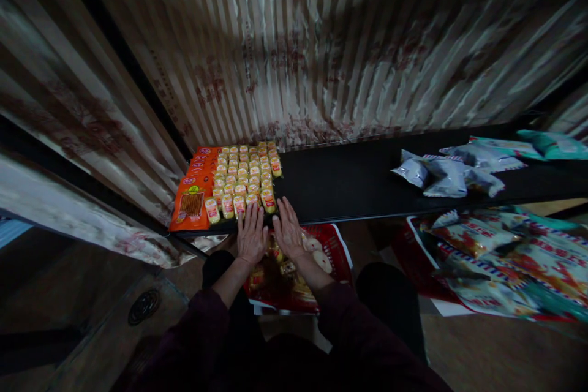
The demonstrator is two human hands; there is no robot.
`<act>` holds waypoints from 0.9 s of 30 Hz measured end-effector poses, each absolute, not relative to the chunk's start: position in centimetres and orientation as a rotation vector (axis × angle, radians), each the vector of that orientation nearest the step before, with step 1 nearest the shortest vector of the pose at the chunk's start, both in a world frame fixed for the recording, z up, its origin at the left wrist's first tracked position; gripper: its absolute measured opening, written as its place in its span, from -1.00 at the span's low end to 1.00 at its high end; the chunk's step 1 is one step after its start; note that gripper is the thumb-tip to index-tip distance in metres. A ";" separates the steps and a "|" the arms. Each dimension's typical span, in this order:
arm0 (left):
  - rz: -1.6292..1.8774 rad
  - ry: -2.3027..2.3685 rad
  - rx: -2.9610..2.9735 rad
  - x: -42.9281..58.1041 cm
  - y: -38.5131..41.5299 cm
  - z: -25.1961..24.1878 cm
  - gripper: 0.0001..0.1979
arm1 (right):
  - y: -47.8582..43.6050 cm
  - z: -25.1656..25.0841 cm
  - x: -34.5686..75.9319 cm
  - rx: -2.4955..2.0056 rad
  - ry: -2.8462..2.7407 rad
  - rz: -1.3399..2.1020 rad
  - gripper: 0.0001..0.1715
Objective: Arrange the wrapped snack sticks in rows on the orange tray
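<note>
My left hand and my right hand lie side by side, palms down, at the front edge of a black shelf. The fingers of both are stretched out flat, and their tips touch the front row of small yellow snack packets, which stand in tight rows on the shelf. Neither hand holds anything. Left of the packets, orange snack bags lie stacked in a line.
A red box of more small packets sits on the floor below my hands. Silver-blue bags lie on the shelf's right part. A carton of large colourful bags stands at the lower right. Striped plastic curtains hang behind.
</note>
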State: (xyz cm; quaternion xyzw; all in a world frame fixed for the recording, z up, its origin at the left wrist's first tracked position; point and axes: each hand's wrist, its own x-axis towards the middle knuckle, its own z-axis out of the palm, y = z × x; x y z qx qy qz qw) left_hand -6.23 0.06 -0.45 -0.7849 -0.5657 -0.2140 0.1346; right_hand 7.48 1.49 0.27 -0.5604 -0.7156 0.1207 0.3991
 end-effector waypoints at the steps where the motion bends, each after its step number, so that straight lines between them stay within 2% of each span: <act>1: -0.617 -1.624 -2.281 -6.3 0.2 -0.4 -0.44 | 2.1 0.3 7.2 -1.426 -1.828 0.306 -0.37; 27: -0.622 -1.594 -2.346 -7.2 1.5 -0.4 -0.45 | 4.5 1.0 5.4 -1.496 -1.869 0.379 -0.37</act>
